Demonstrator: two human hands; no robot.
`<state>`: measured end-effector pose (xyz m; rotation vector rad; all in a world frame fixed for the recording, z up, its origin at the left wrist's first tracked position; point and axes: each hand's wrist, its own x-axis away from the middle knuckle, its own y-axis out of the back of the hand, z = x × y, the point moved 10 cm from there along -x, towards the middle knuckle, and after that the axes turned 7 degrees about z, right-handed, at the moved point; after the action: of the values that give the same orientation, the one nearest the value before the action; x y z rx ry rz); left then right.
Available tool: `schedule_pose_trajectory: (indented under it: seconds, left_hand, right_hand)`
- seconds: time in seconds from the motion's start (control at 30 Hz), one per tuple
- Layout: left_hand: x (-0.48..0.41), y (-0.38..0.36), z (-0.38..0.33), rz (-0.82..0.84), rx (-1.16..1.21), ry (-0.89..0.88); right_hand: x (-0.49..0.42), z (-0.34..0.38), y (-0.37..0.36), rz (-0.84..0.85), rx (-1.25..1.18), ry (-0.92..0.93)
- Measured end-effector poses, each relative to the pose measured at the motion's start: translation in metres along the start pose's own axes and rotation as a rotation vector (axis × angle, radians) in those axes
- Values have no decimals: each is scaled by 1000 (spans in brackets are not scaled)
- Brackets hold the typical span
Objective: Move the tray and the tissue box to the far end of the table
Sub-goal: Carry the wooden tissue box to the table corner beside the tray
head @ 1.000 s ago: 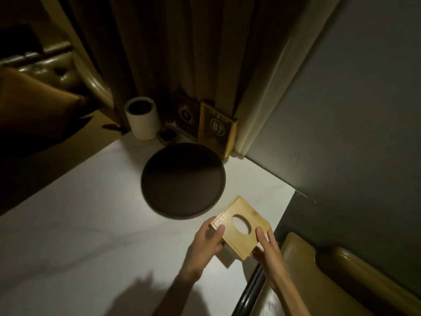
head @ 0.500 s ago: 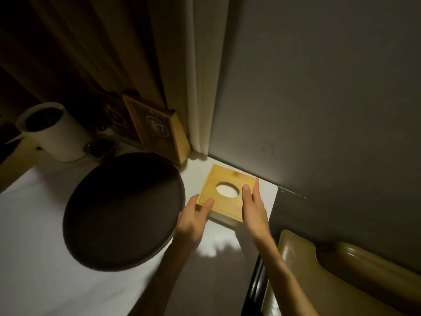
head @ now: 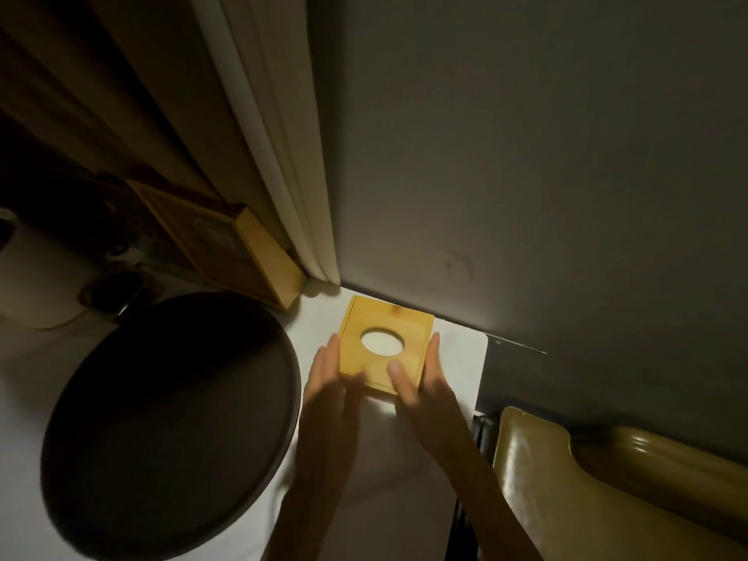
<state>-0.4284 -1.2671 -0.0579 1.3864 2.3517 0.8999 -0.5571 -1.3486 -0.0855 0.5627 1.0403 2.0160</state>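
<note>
The wooden tissue box (head: 409,330), square with a round hole in its top, stands in the far right corner of the white table (head: 457,350), close to the grey wall. My left hand (head: 330,382) presses flat against its left side. On the other side my right hand (head: 425,382) holds it, with the thumb lying on the top. The round dark tray (head: 162,423) lies flat on the table just left of the box and my left hand.
A wooden sign block (head: 243,261) leans at the back by the cream curtain (head: 275,155). A white cylinder cup (head: 36,285) stands at the far left. An olive padded seat (head: 607,487) lies off the table's right edge.
Both hands have pushed the tissue box farther back into the corner by the wall and turned it squarer. The view has moved closer, so the tray looks bigger.
</note>
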Motion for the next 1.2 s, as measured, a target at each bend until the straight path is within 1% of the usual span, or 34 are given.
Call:
schedule_pose_trajectory:
  seconds: [0.03, 0.07, 0.1, 0.13, 0.17, 0.2, 0.27, 0.33, 0.37, 0.4, 0.47, 0.57, 0.63, 0.7, 0.87, 1.0, 1.13, 1.2]
  left_hand:
    - [6, -5, -1, -3, -109, -55]
    - [13, -9, -5, -21, -248, -172]
    - [19, -11, -9, -23, -338, -277]
    - [23, -14, -8, -15, -396, -329]
    - [24, -14, -1, -15, -456, -345]
    - [23, -13, 3, -1, -504, -353]
    - [17, -11, 9, 38, -662, -265]
    - [10, -8, 10, 66, -748, -154]
    - [7, -6, 6, 64, -774, -137]
    - [1, -5, 5, 59, -778, -133]
    - [-9, -3, 4, 53, -772, -127]
    - [-19, -5, 3, 90, -755, -83]
    - [-21, -6, 2, 94, -772, -71]
    - [-22, -4, 0, 62, -815, -72]
    - [-25, -2, -4, 21, -885, -88]
    - [-33, -1, -12, -29, -885, -115]
    - [-37, 1, -17, -60, -864, -143]
    - [-37, 4, -19, -69, -841, -161]
  right_hand:
    - [7, 1, -2, 20, -45, -41]
    - [14, 9, 6, -13, -83, -46]
    - [23, 17, 8, -34, -24, -16]
    - [30, 23, 9, -41, 35, 28]
    - [33, 26, 3, -27, 118, 60]
    - [35, 26, -5, 13, 143, 75]
    - [36, 23, -20, 103, 174, 52]
    - [30, 25, -23, 123, 212, 37]
    - [25, 28, -21, 113, 224, 46]
    - [19, 30, -20, 95, 225, 64]
    - [6, 28, -12, 68, 199, 39]
    - [-7, 25, -5, 67, 188, 1]
    - [-9, 24, -5, 66, 183, 20]
    - [-11, 23, -8, 76, 185, 31]
    - [-16, 21, -6, 21, 187, 21]
    - [-19, 26, 2, -30, 226, 47]
    - [-20, 26, 1, -17, 279, 52]
    - [-19, 31, 6, -44, 330, 65]
